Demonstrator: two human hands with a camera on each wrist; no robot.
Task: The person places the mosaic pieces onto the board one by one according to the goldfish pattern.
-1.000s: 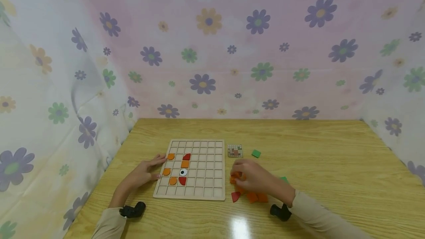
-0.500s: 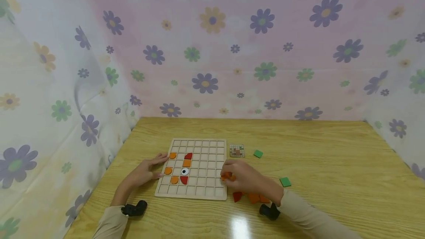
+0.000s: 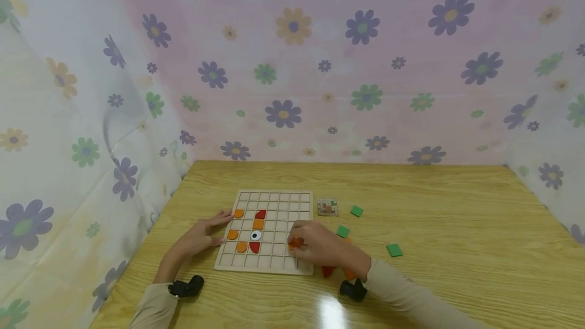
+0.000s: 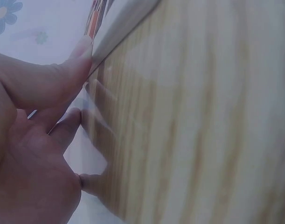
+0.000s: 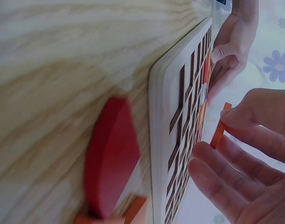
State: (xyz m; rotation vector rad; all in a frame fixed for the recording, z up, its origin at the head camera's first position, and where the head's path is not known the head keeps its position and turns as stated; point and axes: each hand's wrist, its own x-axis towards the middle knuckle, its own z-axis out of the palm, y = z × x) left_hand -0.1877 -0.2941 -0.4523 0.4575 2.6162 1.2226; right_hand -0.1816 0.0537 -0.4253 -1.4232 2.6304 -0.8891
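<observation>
A wooden grid board point(image 3: 287, 207) lies on the table, with orange discs, an orange square point(image 3: 258, 224), two red quarter-round pieces and a white eye disc point(image 3: 256, 236) in its cells. My left hand point(image 3: 198, 237) rests at its left edge, thumb and fingers spread along the rim. Above the right columns, my right hand point(image 3: 315, 243) pinches an orange tile point(image 5: 220, 127) between thumb and fingers. The right wrist view shows that tile edge-on, its other fingers extended near the grid.
Right of the board lie a small pattern card point(image 3: 327, 207) and green square tiles point(image 3: 357, 211). A red quarter-round piece point(image 5: 112, 158) and loose orange tiles point(image 3: 349, 272) lie near the right forearm. A flowered cloth point(image 3: 320, 65) hangs behind the table.
My right hand has moved left from the loose pile to over the board, carrying the orange tile. Another green tile now shows where the hand was. My left hand stays at the board's edge.
</observation>
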